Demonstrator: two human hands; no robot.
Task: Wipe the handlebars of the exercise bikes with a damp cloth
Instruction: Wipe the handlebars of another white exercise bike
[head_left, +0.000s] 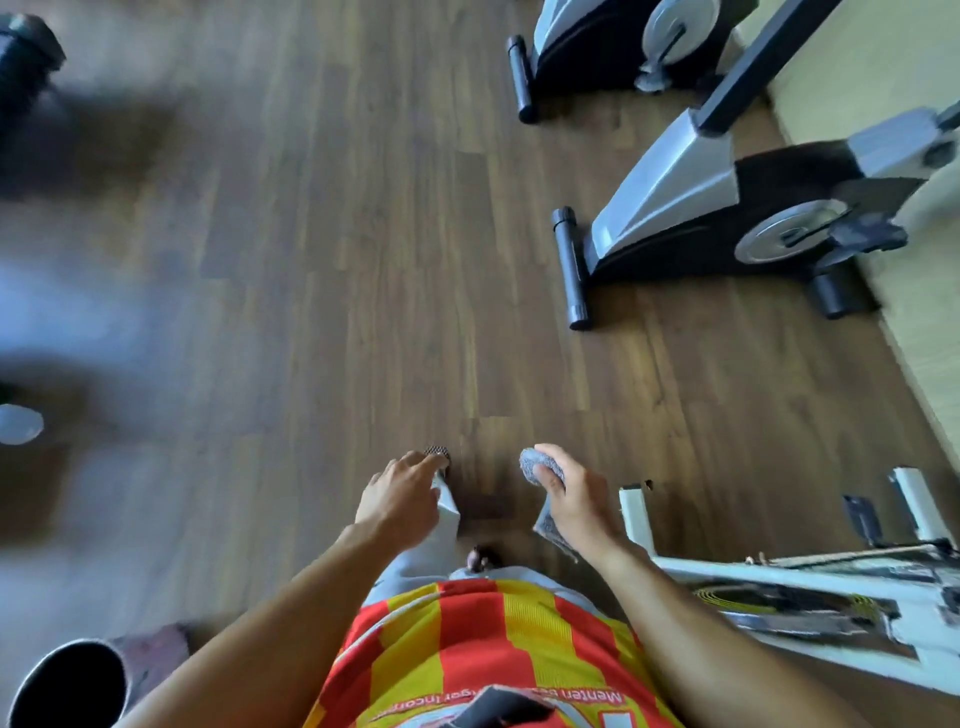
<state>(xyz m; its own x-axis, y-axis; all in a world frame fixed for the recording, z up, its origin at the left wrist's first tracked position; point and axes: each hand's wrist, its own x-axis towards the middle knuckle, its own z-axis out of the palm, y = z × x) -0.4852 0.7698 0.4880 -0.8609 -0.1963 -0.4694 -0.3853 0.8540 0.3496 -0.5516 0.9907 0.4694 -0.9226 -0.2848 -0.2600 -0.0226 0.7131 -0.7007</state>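
Note:
My right hand (574, 499) is closed around a grey cloth (537, 464), which bunches above my fingers and hangs below my palm. My left hand (400, 493) is empty, fingers loosely spread, held in front of my body over the floor. Two black and silver exercise bikes stand at the right: the nearer bike (727, 218) and a farther bike (608, 52) at the top. Their handlebars are out of the frame. Both hands are well apart from the bikes.
A white exercise machine frame (779, 577) lies close at my lower right. A beige wall (883, 67) runs along the right. A dark round bin (67, 686) sits at the bottom left, blurred dark equipment (26, 67) at the top left. Wooden floor (337, 234) spreads between.

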